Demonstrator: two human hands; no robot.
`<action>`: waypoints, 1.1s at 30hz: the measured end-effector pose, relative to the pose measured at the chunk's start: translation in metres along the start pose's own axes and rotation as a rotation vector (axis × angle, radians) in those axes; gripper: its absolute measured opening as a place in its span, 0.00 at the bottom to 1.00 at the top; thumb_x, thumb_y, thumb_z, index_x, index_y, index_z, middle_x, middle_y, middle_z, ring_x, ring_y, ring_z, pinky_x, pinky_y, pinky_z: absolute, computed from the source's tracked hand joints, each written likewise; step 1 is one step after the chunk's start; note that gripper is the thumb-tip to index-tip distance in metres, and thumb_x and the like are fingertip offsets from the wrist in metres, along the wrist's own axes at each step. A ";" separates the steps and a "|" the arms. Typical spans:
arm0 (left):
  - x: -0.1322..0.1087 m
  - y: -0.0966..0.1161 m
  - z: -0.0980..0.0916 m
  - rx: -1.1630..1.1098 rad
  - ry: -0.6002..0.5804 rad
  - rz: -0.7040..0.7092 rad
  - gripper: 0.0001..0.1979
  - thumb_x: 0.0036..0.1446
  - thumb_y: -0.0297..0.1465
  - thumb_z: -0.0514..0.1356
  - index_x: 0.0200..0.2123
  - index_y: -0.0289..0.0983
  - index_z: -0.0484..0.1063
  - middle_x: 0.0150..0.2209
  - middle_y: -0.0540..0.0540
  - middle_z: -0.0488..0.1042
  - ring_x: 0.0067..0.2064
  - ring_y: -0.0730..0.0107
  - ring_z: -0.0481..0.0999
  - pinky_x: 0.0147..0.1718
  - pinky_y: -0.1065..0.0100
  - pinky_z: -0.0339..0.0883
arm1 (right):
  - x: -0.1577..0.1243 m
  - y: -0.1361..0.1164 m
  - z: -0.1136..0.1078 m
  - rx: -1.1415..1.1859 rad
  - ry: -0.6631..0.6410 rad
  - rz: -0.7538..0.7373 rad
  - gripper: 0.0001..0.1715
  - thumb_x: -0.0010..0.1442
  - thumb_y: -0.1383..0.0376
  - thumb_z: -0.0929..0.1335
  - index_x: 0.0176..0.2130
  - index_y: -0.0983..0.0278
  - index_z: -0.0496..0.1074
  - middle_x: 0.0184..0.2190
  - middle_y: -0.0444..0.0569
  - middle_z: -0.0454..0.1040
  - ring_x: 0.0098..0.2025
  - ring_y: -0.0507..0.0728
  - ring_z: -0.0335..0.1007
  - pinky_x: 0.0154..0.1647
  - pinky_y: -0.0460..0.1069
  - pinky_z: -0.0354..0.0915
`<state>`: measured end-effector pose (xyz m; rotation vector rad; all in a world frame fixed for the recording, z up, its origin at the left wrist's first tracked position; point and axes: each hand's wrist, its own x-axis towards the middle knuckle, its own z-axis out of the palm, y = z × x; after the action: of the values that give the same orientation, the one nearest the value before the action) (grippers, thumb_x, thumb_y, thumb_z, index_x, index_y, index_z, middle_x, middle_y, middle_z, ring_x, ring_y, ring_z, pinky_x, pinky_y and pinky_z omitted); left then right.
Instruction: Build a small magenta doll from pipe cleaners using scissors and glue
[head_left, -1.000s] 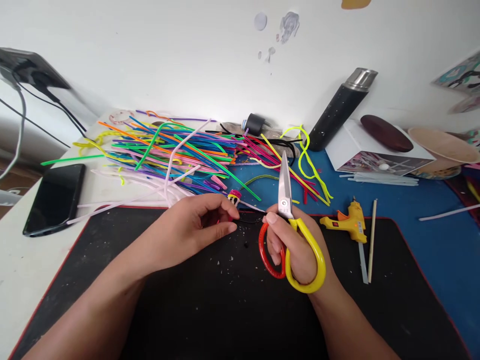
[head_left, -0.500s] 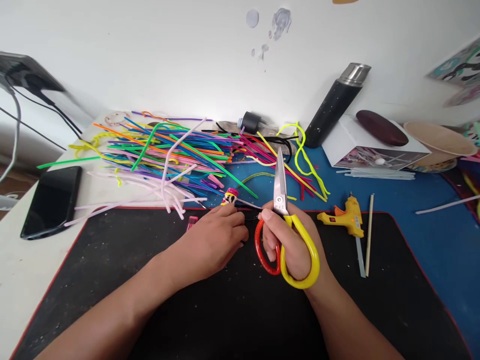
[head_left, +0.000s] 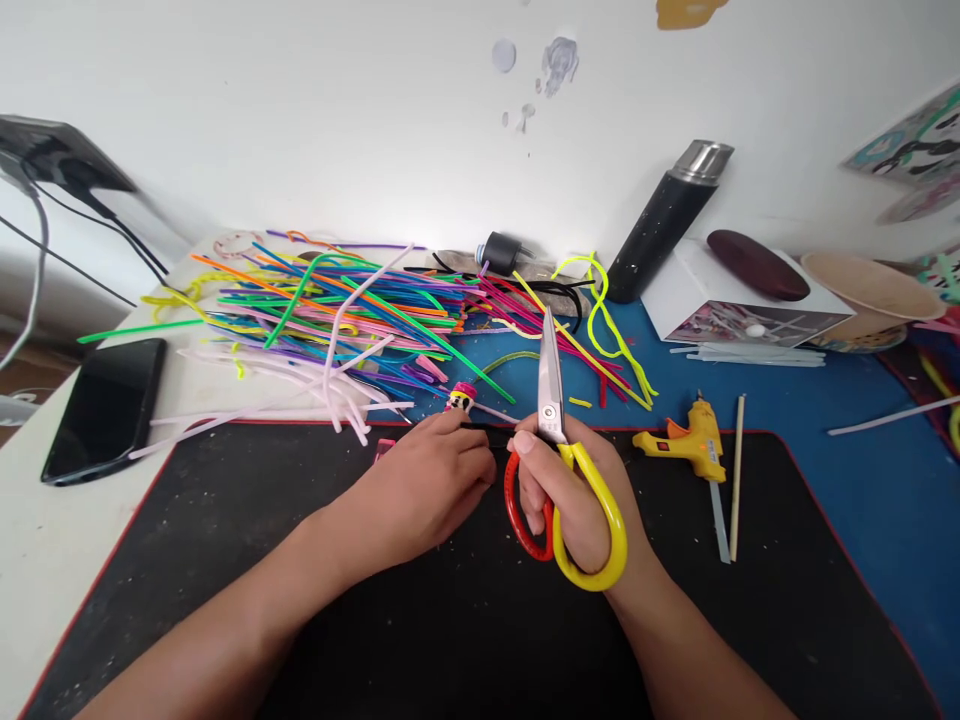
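At the centre of the frame, the left hand (head_left: pixel 439 478) is held low over the black mat (head_left: pixel 450 630), its back turned up and its fingers curled toward the right; its forearm is brought in from the lower left. The fingertips are hidden, so whether anything is gripped by them cannot be told. Just right of centre, the scissors (head_left: pixel 551 400) are gripped in the right hand (head_left: pixel 576 490), whose forearm is angled in from the lower right. The blades are closed and pointed toward the top of the frame, while the thumb is laid across the front, with the red and yellow loops hung below. A thin black strand (head_left: pixel 486 427) is stretched between the two hands. Just above the left knuckles, a small pink-topped figure (head_left: pixel 460 396) is partly covered by the hand.
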<state>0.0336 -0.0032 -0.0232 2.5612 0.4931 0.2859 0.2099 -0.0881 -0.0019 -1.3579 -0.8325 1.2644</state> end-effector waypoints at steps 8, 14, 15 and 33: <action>-0.014 -0.008 -0.034 -0.665 0.236 -0.410 0.03 0.68 0.31 0.65 0.40 0.39 0.77 0.38 0.49 0.81 0.38 0.68 0.78 0.40 0.68 0.71 | 0.000 0.000 0.000 -0.052 0.015 0.008 0.21 0.67 0.47 0.74 0.36 0.61 0.72 0.13 0.35 0.64 0.13 0.50 0.60 0.15 0.44 0.62; -0.013 -0.008 -0.036 -0.952 0.274 -0.447 0.06 0.62 0.32 0.70 0.36 0.36 0.77 0.34 0.48 0.80 0.35 0.71 0.76 0.36 0.71 0.69 | 0.002 0.007 -0.001 -0.065 0.014 -0.007 0.22 0.68 0.46 0.74 0.37 0.61 0.72 0.13 0.36 0.65 0.13 0.50 0.60 0.15 0.43 0.62; -0.012 -0.007 -0.036 -0.963 0.274 -0.450 0.06 0.62 0.32 0.70 0.36 0.36 0.77 0.34 0.48 0.80 0.35 0.71 0.76 0.35 0.71 0.68 | 0.002 0.007 -0.001 -0.067 0.015 -0.006 0.22 0.68 0.47 0.74 0.37 0.61 0.72 0.13 0.36 0.65 0.13 0.50 0.60 0.15 0.43 0.62; -0.008 -0.004 -0.038 -1.038 0.348 -0.409 0.12 0.59 0.28 0.72 0.38 0.38 0.71 0.35 0.52 0.74 0.35 0.72 0.75 0.38 0.70 0.72 | -0.004 -0.001 0.003 -0.087 0.059 0.056 0.22 0.66 0.46 0.75 0.38 0.61 0.73 0.14 0.36 0.64 0.15 0.51 0.60 0.17 0.44 0.62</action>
<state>0.0140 0.0138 0.0056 1.3751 0.7322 0.6376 0.2064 -0.0914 0.0007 -1.4905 -0.8215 1.2371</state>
